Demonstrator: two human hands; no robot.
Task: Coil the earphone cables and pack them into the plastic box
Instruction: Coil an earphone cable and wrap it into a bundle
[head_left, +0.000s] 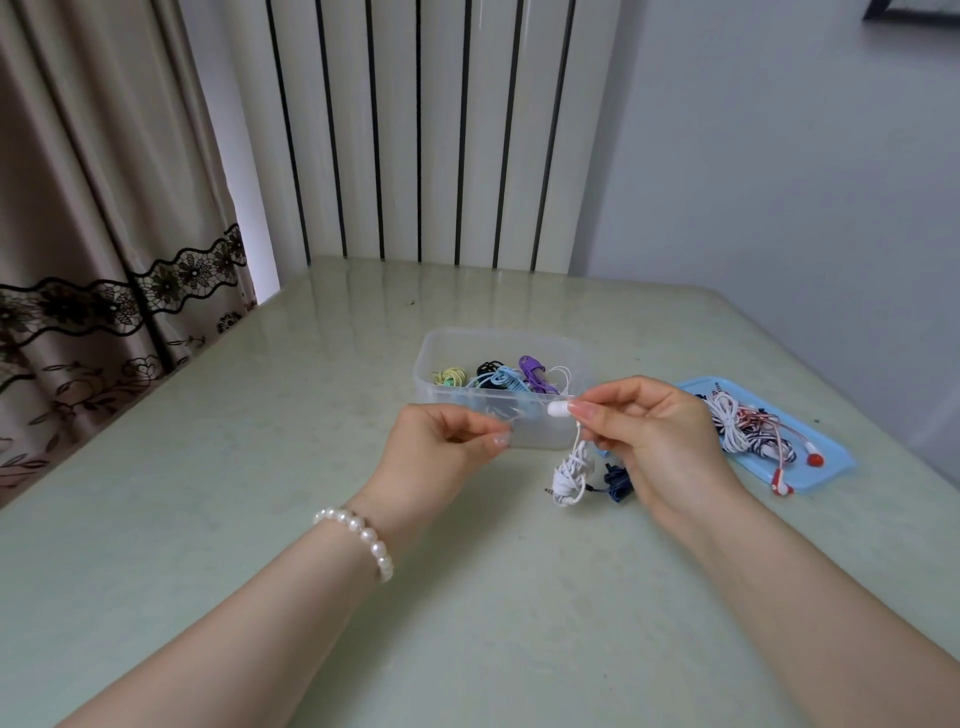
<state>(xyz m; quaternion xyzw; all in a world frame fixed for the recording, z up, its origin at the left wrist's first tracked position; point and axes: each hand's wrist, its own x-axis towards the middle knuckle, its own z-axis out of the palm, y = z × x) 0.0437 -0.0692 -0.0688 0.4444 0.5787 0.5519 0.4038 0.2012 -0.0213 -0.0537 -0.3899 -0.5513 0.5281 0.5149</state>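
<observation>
Nearest the lens, a pearl bracelet (358, 535) on the left wrist; beyond it the left hand (441, 441), fingers curled with fingertip and thumb pinched together, on what cannot be told; possibly a thin stretch of cable, too faint to confirm; right hand (649, 441) pinching the white earphone (558, 409) by its bud end, held just in front of the plastic box (431, 358); below it the white cable (569, 475) hanging in a loose bundle, plug near the table (260, 415); a dark blue earphone (615, 480) lying on the table just beside that bundle, partly behind the right hand; inside the box, yellow, black, light blue and purple coils already packed; on the blue lid (831, 462) to the right, more tangled sets, white, striped, pink with red buds, untouched; judged roughly half done: several stowed, one in hand, several left to coil and pack.
</observation>
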